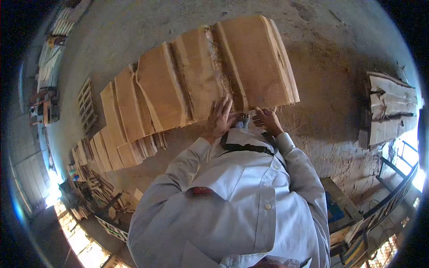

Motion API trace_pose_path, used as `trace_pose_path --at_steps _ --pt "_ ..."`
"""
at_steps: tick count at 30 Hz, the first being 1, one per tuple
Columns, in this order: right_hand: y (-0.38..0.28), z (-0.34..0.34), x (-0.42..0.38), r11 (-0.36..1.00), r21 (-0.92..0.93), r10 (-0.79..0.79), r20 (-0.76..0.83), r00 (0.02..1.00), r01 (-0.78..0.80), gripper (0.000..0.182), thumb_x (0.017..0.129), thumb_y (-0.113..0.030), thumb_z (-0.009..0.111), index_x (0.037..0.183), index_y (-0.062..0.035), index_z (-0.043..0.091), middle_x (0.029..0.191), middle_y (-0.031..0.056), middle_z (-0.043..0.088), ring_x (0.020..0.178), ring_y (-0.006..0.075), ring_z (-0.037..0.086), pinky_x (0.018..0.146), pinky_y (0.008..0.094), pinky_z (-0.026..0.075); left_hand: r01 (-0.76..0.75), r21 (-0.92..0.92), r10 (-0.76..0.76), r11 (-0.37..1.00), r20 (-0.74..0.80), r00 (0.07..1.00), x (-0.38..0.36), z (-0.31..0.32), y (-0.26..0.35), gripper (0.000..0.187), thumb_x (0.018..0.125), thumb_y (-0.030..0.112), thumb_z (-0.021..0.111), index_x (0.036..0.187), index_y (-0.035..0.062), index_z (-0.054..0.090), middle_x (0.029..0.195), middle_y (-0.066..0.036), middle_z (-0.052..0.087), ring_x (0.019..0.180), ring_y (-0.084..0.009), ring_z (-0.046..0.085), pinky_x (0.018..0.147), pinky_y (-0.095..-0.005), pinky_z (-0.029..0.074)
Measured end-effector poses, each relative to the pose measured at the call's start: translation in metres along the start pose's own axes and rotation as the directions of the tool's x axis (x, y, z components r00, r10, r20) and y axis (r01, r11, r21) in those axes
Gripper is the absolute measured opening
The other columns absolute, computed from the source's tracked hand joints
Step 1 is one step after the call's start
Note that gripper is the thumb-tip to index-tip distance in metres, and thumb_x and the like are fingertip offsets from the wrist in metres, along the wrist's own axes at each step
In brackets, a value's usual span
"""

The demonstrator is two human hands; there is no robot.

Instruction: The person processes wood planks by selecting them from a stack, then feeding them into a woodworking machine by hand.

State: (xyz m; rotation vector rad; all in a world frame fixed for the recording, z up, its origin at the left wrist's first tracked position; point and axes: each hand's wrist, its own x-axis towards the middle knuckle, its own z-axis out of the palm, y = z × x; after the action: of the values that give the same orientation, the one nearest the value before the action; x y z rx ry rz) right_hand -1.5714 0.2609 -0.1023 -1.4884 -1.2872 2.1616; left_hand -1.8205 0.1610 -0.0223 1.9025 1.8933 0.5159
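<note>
A long stack of wide wooden slabs (201, 67) with rough edges lies in front of me. My left hand (220, 117) rests at the near edge of the slabs, its fingers stretched out and pointing forward. To its right, my right hand (265, 120) is at the near edge of the rightmost slab, with its fingers bent together. Whatever those fingers may hold is too small to make out. Between the hands, a small dark and grey item (244, 119) shows near my shirt.
More slabs (389, 105) lie stacked at the far right. A wooden pallet (86, 105) stands at the left. Shorter boards (107, 149) and scrap wood (100, 190) are at the lower left. A table (342, 207) is at the lower right, beside dark railings (395, 196).
</note>
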Motion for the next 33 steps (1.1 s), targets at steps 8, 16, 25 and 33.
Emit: trace_pose_path --at_steps 8,16,25,33 --pt "0.032 -0.009 0.011 0.914 -0.337 -0.125 0.295 0.947 0.225 0.031 0.102 -0.033 0.060 0.107 -0.0022 0.064 0.100 0.0130 0.072 0.082 0.0207 0.071 0.072 0.0341 0.058 0.474 -0.178 -0.506 0.862 -0.338 0.793 -0.085 0.042 -0.092 0.052 0.094 0.032 0.065 0.133 -0.0014 0.052 0.130 -0.025 0.058 0.122 -0.0459 0.053 0.100 -0.0535 0.044" --pt "-0.053 0.045 -0.007 0.644 -0.462 -0.295 0.586 0.755 0.610 0.023 0.099 -0.022 0.064 0.108 -0.0008 0.068 0.097 0.0085 0.073 0.085 0.0149 0.070 0.075 0.0335 0.057 0.684 -0.547 -0.856 0.482 -0.127 0.501 -0.085 0.015 -0.112 0.044 0.095 0.039 0.065 0.097 -0.0053 0.061 0.079 -0.018 0.065 0.080 -0.0348 0.066 0.078 -0.0457 0.050" --pt "-0.061 0.124 0.025 0.062 -0.774 -0.525 0.512 0.680 0.630 0.048 0.090 -0.021 0.064 0.136 -0.0109 0.058 0.142 0.0163 0.054 0.132 0.0361 0.051 0.109 0.0421 0.045 0.465 -0.848 -0.917 0.252 -0.056 0.394 -0.087 0.049 -0.122 0.041 0.093 0.030 0.073 0.107 -0.0071 0.066 0.091 -0.014 0.070 0.077 -0.0186 0.069 0.059 -0.0329 0.058" --pt "-0.106 0.145 0.004 0.045 -0.761 -0.433 0.569 0.699 0.647 0.063 0.083 -0.028 0.075 0.140 -0.0150 0.053 0.150 0.0162 0.044 0.139 0.0377 0.041 0.111 0.0487 0.043 0.240 -0.966 -0.777 -0.094 0.222 0.589 -0.100 0.019 -0.129 0.046 0.091 0.036 0.076 0.108 -0.0057 0.068 0.092 -0.019 0.071 0.066 -0.0213 0.070 0.056 -0.0350 0.060"
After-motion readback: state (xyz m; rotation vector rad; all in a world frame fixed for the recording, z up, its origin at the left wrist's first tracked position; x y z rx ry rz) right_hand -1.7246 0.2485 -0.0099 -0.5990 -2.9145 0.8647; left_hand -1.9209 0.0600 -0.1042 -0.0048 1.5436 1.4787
